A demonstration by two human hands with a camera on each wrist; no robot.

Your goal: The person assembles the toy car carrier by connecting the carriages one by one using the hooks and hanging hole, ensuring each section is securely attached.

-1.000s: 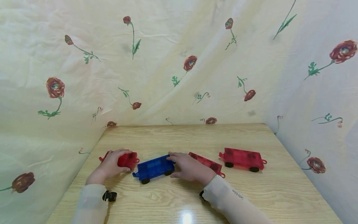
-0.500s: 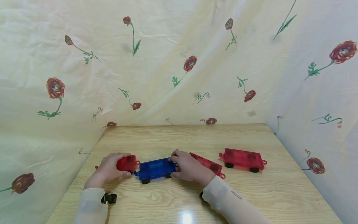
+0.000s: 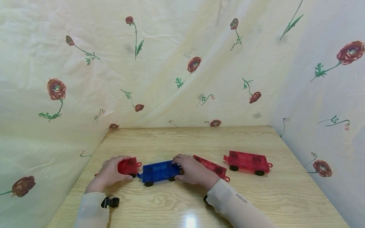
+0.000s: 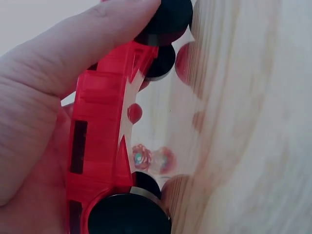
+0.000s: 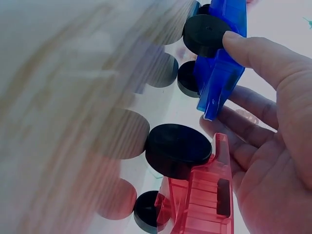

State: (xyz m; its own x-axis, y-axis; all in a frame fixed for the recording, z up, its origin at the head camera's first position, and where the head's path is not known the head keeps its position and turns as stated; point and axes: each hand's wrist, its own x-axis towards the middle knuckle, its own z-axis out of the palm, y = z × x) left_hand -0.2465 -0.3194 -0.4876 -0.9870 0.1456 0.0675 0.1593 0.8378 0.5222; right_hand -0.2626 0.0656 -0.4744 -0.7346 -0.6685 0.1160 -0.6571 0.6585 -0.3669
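My left hand [image 3: 109, 173] grips a translucent red toy wagon [image 3: 128, 166] at the left of the table, thumb on the near side. The left wrist view shows this thumb by a black wheel [image 4: 170, 19]. A blue toy wagon [image 3: 159, 171] stands just to the right, its hook close to the red wagon's ring. Its right end is pinched by my right hand [image 3: 194, 171]; in the right wrist view the thumb presses beside a wheel [image 5: 207, 35]. Behind the right hand, partly hidden, sits another red wagon [image 3: 212, 166], angled.
A third red wagon [image 3: 248, 162] stands apart at the right, a hook on its left end and a ring on its right. All are on a wood-grain table [image 3: 188, 137]. Flower-printed cloth [image 3: 159, 72] hangs behind and at both sides.
My left hand has drawn the left red wagon slightly left and toward me. The blue wagon has shifted a little right and turned straighter, with the right hand's fingers closing on its end.
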